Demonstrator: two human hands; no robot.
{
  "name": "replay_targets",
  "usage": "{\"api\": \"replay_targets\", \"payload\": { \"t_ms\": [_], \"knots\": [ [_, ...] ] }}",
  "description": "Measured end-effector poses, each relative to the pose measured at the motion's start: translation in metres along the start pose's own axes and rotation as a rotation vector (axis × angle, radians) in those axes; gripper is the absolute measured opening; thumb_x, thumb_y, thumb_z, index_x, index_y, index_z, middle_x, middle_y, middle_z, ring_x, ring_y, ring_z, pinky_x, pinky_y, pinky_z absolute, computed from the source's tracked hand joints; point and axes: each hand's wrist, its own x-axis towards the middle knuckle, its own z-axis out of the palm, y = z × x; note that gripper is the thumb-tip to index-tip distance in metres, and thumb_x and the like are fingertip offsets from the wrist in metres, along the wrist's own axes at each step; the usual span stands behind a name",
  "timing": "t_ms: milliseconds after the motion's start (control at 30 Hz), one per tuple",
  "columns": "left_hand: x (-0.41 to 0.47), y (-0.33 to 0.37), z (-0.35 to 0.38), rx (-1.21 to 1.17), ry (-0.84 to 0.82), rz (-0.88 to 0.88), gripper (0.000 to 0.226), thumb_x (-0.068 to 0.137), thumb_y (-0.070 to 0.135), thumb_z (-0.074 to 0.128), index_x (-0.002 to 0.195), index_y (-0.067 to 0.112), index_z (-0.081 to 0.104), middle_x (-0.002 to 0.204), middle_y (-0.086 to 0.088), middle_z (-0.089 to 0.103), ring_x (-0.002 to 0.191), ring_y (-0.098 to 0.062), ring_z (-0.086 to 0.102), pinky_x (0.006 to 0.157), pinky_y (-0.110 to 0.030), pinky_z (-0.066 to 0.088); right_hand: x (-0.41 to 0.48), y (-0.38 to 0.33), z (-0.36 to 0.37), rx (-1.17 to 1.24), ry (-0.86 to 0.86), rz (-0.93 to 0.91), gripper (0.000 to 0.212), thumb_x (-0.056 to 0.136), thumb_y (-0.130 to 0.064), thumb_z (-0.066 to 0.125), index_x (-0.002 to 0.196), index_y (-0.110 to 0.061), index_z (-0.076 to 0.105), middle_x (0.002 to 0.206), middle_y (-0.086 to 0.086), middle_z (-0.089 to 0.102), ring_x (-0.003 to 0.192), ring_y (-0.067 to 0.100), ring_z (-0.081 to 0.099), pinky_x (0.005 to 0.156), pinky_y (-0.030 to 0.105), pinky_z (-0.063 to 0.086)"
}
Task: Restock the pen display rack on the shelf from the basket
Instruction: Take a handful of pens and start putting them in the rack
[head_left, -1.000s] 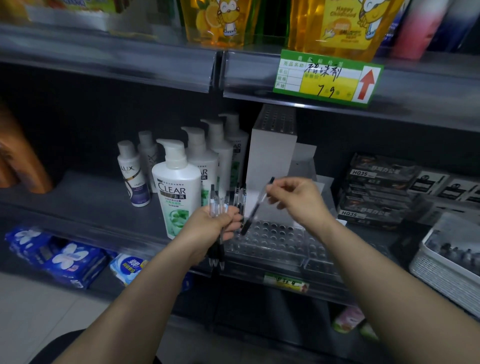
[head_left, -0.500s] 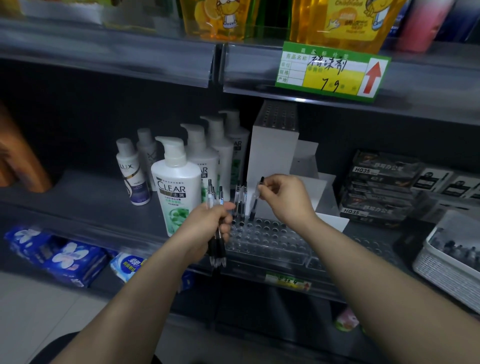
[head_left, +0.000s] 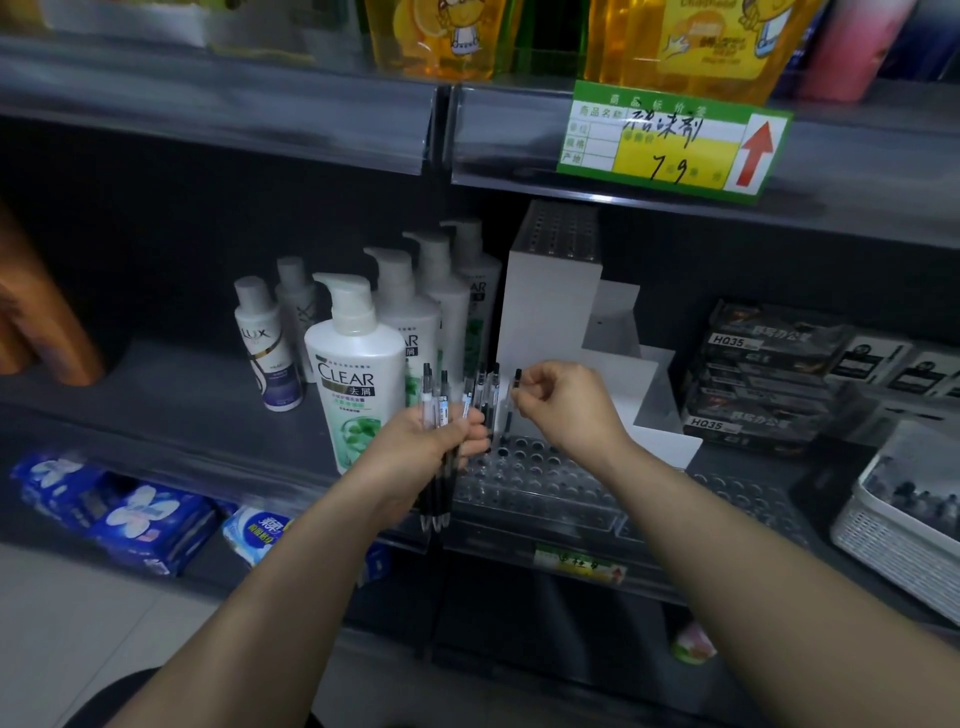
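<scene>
Forearms nearest, both reaching from the near edge toward the middle shelf. At the end of the left one, left hand (head_left: 415, 449) with fingers curled round a bundle of pens (head_left: 434, 405), held upright, clear barrels and black tops above the fist, lower ends sticking out below. Just to the right, right hand (head_left: 569, 408) pinching a single pen (head_left: 517, 376) near its top between thumb and fingertips, upright, lower end down at the far-left holes of the pen display rack (head_left: 545, 475); cannot tell if seated in a hole. Directly under both hands, that clear rack with rows of round holes, most of them unfilled, at the near lip of the shelf. A few more pens (head_left: 483, 387) upright between the two hands, over the rack's far-left corner. On the near right, white basket (head_left: 883, 545) with dark pens lying inside, well apart from the hands. On the lower shelf at near left, blue packs (head_left: 119, 512). Farther back, white CLEAR bottle (head_left: 353, 384) just left of the left hand, more pump bottles lined behind it, small LUX bottle (head_left: 265, 348) to its left. Behind the rack, white stepped stand (head_left: 550, 312). To its right, stacked black boxes (head_left: 763, 374) marked HQ35. Farthest and highest, green and yellow price tag (head_left: 670, 140) with red arrow on the upper shelf edge, yellow pouches (head_left: 675, 41) above it.
</scene>
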Motion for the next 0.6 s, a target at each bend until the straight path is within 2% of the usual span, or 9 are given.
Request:
{"api": "replay_targets", "payload": {
  "t_ms": [67, 133, 200, 267, 333, 433, 600],
  "knots": [
    [-0.002, 0.001, 0.0, 0.049, -0.005, 0.009, 0.015, 0.096, 0.011, 0.053, 0.103, 0.01, 0.067, 0.092, -0.005, 0.076, 0.094, -0.017, 0.071, 0.095, -0.035, 0.05, -0.002, 0.001, -0.002, -0.027, 0.004, 0.013, 0.017, 0.087, -0.019, 0.063, 0.099, -0.007, 0.07, 0.082, 0.005, 0.07, 0.081, 0.021, 0.065, 0.079, 0.034, 0.054],
    [-0.004, 0.002, 0.002, 0.053, -0.031, 0.005, 0.017, 0.097, 0.01, 0.052, 0.107, 0.008, 0.066, 0.095, -0.007, 0.076, 0.094, -0.017, 0.071, 0.094, -0.034, 0.051, -0.005, 0.001, -0.007, -0.032, 0.031, 0.034, 0.019, 0.087, -0.019, 0.061, 0.102, -0.01, 0.07, 0.082, -0.001, 0.067, 0.081, 0.017, 0.063, 0.077, 0.029, 0.052],
    [-0.006, 0.002, 0.005, 0.047, -0.065, -0.006, 0.019, 0.097, 0.011, 0.052, 0.112, 0.005, 0.063, 0.099, -0.008, 0.075, 0.096, -0.018, 0.072, 0.092, -0.036, 0.053, -0.01, -0.003, -0.013, 0.05, 0.04, 0.047, 0.016, 0.086, -0.018, 0.063, 0.101, -0.014, 0.069, 0.079, -0.006, 0.064, 0.073, 0.011, 0.059, 0.07, 0.022, 0.049],
    [-0.007, 0.002, 0.008, 0.049, -0.091, -0.01, 0.021, 0.096, 0.012, 0.054, 0.114, 0.004, 0.062, 0.099, -0.009, 0.075, 0.096, -0.019, 0.072, 0.093, -0.038, 0.054, -0.017, -0.01, -0.019, 0.203, -0.018, 0.047, 0.008, 0.087, -0.018, 0.066, 0.094, -0.018, 0.069, 0.079, -0.002, 0.065, 0.068, 0.009, 0.055, 0.065, 0.016, 0.046],
    [-0.008, 0.0, 0.013, 0.062, -0.108, -0.005, 0.02, 0.096, 0.011, 0.055, 0.112, 0.003, 0.063, 0.097, -0.009, 0.076, 0.094, -0.02, 0.072, 0.092, -0.038, 0.054, -0.025, -0.016, -0.023, 0.326, -0.115, 0.039, 0.004, 0.086, -0.019, 0.07, 0.089, -0.019, 0.07, 0.086, 0.005, 0.07, 0.074, 0.01, 0.059, 0.068, 0.016, 0.049],
    [-0.011, -0.001, 0.02, 0.087, -0.15, 0.009, 0.013, 0.096, 0.009, 0.055, 0.105, 0.005, 0.063, 0.094, -0.01, 0.076, 0.09, -0.019, 0.073, 0.089, -0.036, 0.056, -0.031, -0.018, -0.025, 0.39, -0.24, 0.048, 0.007, 0.083, -0.016, 0.072, 0.09, -0.015, 0.071, 0.084, 0.0, 0.071, 0.077, 0.008, 0.063, 0.072, 0.015, 0.051],
    [-0.012, -0.001, 0.024, 0.081, -0.197, -0.002, 0.01, 0.095, 0.009, 0.057, 0.103, 0.006, 0.062, 0.094, -0.011, 0.076, 0.087, -0.02, 0.073, 0.075, -0.026, 0.059, -0.033, -0.015, -0.031, 0.429, -0.262, 0.086, 0.006, 0.082, -0.01, 0.073, 0.087, -0.008, 0.069, 0.074, 0.0, 0.068, 0.064, 0.004, 0.061, 0.062, 0.015, 0.048]
  ]
}}
